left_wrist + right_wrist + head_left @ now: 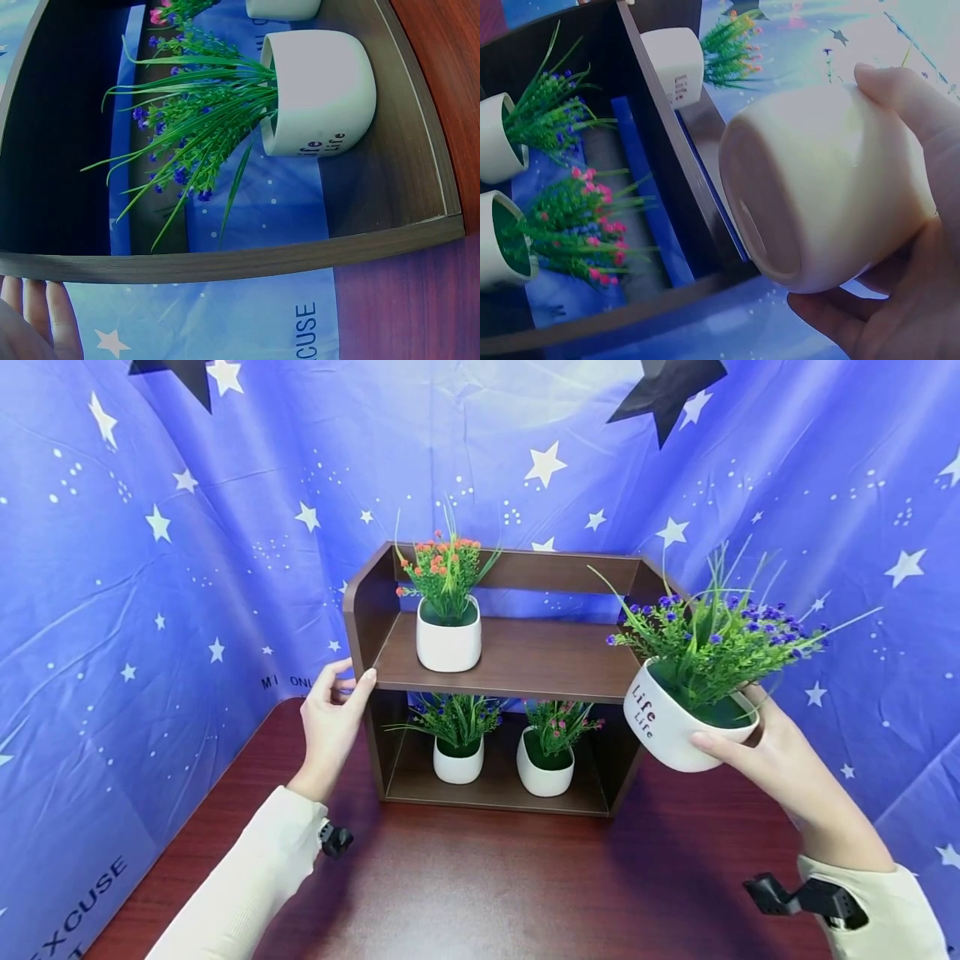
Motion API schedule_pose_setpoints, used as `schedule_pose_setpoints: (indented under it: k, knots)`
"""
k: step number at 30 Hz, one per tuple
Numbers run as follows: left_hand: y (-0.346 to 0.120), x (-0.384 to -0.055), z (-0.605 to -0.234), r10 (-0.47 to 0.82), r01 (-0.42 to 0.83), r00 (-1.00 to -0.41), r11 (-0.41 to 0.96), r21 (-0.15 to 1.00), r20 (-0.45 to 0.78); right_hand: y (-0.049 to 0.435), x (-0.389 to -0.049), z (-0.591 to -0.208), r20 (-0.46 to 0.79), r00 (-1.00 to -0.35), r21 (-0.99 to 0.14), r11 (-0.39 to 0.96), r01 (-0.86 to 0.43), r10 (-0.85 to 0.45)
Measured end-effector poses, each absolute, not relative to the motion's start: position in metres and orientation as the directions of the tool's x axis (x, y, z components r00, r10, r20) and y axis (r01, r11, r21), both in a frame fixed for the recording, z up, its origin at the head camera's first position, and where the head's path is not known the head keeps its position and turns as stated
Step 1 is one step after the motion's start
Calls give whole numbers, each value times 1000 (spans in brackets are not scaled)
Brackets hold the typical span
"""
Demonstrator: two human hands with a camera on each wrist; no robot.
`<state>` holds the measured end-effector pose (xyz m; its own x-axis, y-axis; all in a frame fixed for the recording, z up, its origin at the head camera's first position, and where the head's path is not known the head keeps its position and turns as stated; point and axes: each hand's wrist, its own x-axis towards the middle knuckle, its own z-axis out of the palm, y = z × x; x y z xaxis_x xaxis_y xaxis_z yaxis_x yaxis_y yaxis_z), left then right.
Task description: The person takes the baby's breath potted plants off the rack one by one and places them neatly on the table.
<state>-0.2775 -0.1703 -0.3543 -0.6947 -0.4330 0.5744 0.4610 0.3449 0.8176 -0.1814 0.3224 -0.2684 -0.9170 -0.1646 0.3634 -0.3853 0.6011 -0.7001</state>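
My right hand [780, 760] grips a white pot with a potted plant [678, 727] of purple flowers, tilted in the air beside the shelf's right end. Its pale base and side face the right wrist view, the thumb on one side and fingers on the other. My left hand [333, 718] holds the left side of a dark brown two-tier shelf [540, 660], thumb at the front edge, fingers along the outside. On the upper tier, at left, stands an orange-flowered potted plant [448, 639]. Below stand a purple-flowered potted plant [457, 764] and a pink-flowered potted plant [545, 772].
The shelf stands on a reddish-brown table [480, 877]. A blue curtain [247, 527] with white stars hangs behind and on both sides. Black straps with small devices sit on both wrists.
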Motion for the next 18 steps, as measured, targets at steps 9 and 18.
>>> schedule_pose_setpoints:
  k: [9,18]
  knots:
    - [-170,-278,-355,-435,458,-690,357,814,579,347,-180,-273,330,-931,-710,609,-354,-157]
    - [-170,-278,-355,-436,458,-694,348,818,574,362,-181,-288,339,-926,-760,532,-374,-166]
